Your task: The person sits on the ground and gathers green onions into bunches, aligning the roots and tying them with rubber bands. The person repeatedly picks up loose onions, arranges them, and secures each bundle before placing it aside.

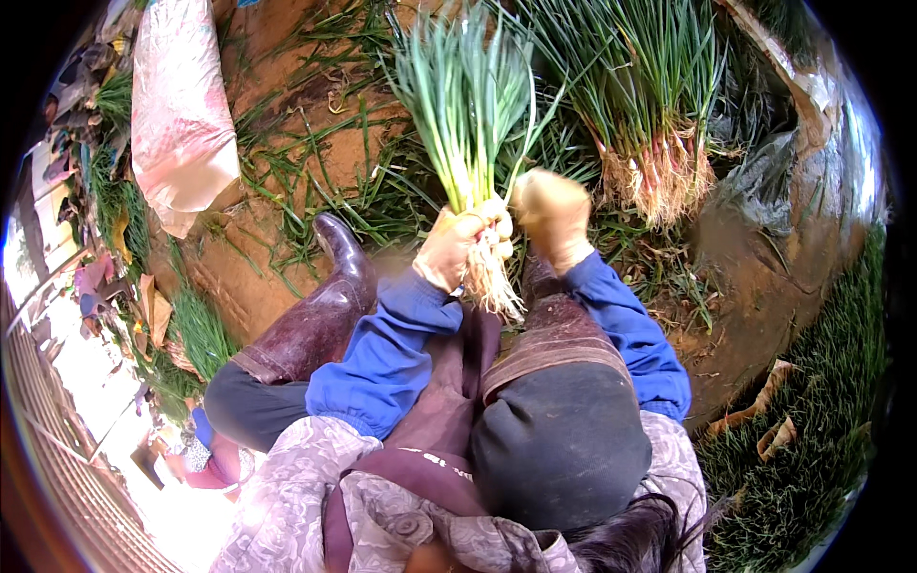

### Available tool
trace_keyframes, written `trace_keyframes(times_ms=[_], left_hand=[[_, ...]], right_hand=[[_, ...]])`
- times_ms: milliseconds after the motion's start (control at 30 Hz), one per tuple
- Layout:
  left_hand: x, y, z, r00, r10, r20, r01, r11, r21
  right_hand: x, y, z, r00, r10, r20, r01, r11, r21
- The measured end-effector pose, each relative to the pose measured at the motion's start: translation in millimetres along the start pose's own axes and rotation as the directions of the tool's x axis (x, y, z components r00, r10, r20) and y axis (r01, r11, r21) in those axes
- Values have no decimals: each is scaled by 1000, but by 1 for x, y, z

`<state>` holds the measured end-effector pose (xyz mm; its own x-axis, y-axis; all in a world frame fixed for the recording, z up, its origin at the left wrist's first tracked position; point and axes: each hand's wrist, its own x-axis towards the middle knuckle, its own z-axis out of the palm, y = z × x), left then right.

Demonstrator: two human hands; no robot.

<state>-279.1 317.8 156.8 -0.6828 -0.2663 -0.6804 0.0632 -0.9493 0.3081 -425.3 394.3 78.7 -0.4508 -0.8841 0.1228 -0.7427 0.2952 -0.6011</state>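
A bunch of green onions (458, 136) stands upright before me, its pale roots hanging down. My left hand (458, 243) is closed around the white stems just above the roots. Close beside the bunch, to its right, is my right hand (551, 211), blurred by motion; it looks curled, and a thin leaf rises near its fingers, but whether it holds anything cannot be told. A larger pile of green onions (652, 143) with reddish stems and tangled roots lies at the upper right.
Loose green leaves (344, 179) litter the brown ground. A pinkish woven sack (186, 107) lies at the upper left. My rubber boots (308, 322) flank the work area. Crumpled plastic sheeting (766, 186) and massed green tops (788, 465) lie at right. Another person (215, 458) is partly visible at lower left.
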Motion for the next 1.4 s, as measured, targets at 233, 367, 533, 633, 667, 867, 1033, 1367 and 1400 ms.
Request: trace_keyframes(times_ms=[233,367,533,633,667,867,1033,1367,1400], left_hand=[[-29,67,53,887,444,-126,-437,896,77],[12,110,-15,923,359,140,-382,903,199],[61,82,-70,999,-50,-1,50,998,-33],[74,33,-78,996,-76,-45,74,996,-51],[77,18,-68,995,-39,-92,40,999,14],[72,-2,-18,973,202,-113,-158,936,314],[76,17,-40,997,-23,-80,37,983,180],[50,-7,-31,983,79,-166,-30,961,275],[49,-9,-33,979,87,-185,-30,956,292]], right_hand=[[-21,48,-6,577,204,791,-261,964,-58],[-1,67,-3,956,171,239,-170,985,-24],[48,127,-5,952,270,146,-146,817,-558],[42,101,-18,930,304,206,-218,909,-355],[40,98,-22,926,319,201,-248,917,-313],[43,128,-3,976,196,97,-104,806,-582],[46,44,-48,761,462,456,-642,637,426],[25,12,-36,786,361,502,-617,499,608],[30,17,-26,772,264,578,-626,471,621]])
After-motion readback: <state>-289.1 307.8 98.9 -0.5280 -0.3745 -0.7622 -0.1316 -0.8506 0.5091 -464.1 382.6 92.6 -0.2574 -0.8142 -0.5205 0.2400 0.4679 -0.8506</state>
